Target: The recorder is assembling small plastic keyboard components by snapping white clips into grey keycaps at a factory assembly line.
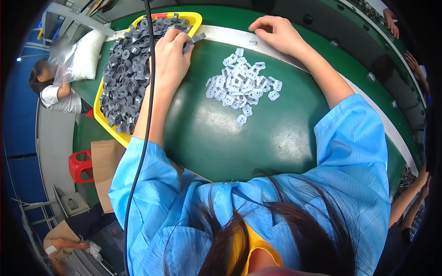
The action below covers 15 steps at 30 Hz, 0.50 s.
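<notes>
My left hand (171,57) is over the right edge of a yellow tray (197,19). Its thumb and fingers pinch a dark grey plastic part (197,38), which sticks out to the right. Many similar grey ring-shaped parts (123,69) fill the tray. My right hand (280,36) hovers over the white strip (225,33) at the far side, fingers loosely bent and apart with nothing visible in them. Just below its fingertips lies a small translucent plastic piece (252,43). Between my hands, a loose heap of such translucent pieces (239,83) rests on the green table (207,142).
A black cable (149,92) hangs across the view in front of my left forearm. More single pieces (371,77) lie along the belt at right. Other people's hands (391,25) show at the right rim. A cardboard box (103,161) and red stool (81,165) stand at left.
</notes>
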{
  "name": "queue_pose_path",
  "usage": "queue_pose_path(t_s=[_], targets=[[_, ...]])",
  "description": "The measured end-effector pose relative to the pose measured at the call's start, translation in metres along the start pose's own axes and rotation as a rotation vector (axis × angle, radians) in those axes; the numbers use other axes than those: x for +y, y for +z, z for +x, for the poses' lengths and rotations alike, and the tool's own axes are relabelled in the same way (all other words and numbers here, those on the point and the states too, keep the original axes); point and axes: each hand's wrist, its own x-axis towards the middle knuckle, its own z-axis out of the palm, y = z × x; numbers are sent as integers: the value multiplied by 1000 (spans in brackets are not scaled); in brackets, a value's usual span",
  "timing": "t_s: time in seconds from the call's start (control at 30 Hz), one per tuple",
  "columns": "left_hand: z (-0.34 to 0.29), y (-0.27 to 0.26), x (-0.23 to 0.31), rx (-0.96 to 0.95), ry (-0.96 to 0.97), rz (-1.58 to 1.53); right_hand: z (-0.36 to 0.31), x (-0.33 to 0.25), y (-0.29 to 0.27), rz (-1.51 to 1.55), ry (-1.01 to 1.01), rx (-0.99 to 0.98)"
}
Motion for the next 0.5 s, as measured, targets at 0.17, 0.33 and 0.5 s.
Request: queue_pose_path(t_s=[0.17, 0.33, 0.5], targets=[[3, 13, 36, 46, -27, -143, -16, -7, 11, -254, -165, 7], [7, 29, 59, -244, -114, -151, -7, 0, 5, -46, -168, -81], [2, 15, 37, -315, -181, -358, -13, -12, 11, -134, -27, 25]])
